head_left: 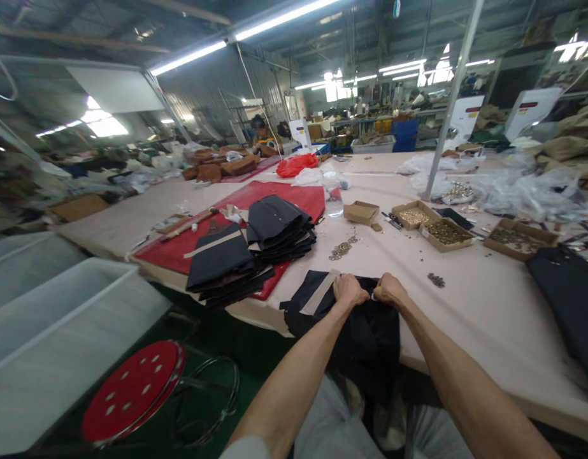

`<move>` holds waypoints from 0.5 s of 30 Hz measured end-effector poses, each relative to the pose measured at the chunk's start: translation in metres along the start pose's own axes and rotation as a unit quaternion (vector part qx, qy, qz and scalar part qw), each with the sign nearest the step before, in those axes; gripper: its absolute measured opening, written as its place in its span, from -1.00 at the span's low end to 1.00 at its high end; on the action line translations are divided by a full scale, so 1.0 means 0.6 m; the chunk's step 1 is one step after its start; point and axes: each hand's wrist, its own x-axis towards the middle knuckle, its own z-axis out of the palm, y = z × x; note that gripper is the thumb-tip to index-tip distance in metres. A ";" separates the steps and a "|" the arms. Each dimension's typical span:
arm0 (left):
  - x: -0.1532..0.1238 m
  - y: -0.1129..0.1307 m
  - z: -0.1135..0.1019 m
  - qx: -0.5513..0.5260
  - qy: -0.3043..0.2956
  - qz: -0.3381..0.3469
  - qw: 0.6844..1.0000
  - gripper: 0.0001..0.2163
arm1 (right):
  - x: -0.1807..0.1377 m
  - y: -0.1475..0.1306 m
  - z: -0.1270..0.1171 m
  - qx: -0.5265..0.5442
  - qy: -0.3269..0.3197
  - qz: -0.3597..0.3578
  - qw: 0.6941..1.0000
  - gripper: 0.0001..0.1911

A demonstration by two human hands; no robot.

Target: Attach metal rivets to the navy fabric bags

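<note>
Both hands are at work on one black cloth [372,335] at the near edge of the worktop [470,312]. The left hand [350,290] has its grip clamped on the far edge of the cloth; the right hand [389,290] pinches the same edge just to the right, its grip closed on the fabric too. A short stretch of cloth runs between them. Left of the left hand, a pale strip [320,293] crosses the part that lies on the worktop; the near part hangs over the edge toward the knees.

The step in hand looks like handling or lining up that edge between the fingers. A small pale spot shows by the right fingertips, too small to tell whether it is metal or a nail. The next move would seem to call for both grips to keep that edge level and taut, with the hanging part kept from dragging it off.

To the left, a stack [227,261] of similar pieces sits partly on a red mat [167,255]. On the far side of the cloth lie loose rings [341,250], with a dark metal pile [436,280] to the right, within easy reach.
</note>
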 end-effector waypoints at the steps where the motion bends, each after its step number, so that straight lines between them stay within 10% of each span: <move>1: 0.002 0.003 -0.004 0.009 0.000 -0.010 1.000 -0.49 | -0.005 -0.007 -0.003 -0.003 0.002 -0.004 1.000 -0.83; 6: 0.009 0.007 -0.024 0.003 -0.012 -0.015 1.000 -0.57 | -0.034 0.003 -0.027 0.010 0.028 -0.050 0.998 -0.81; 15: 0.000 -0.010 -0.020 -0.065 0.024 0.038 0.997 -0.77 | -0.064 0.223 -0.165 -0.032 0.330 -0.031 0.943 -0.63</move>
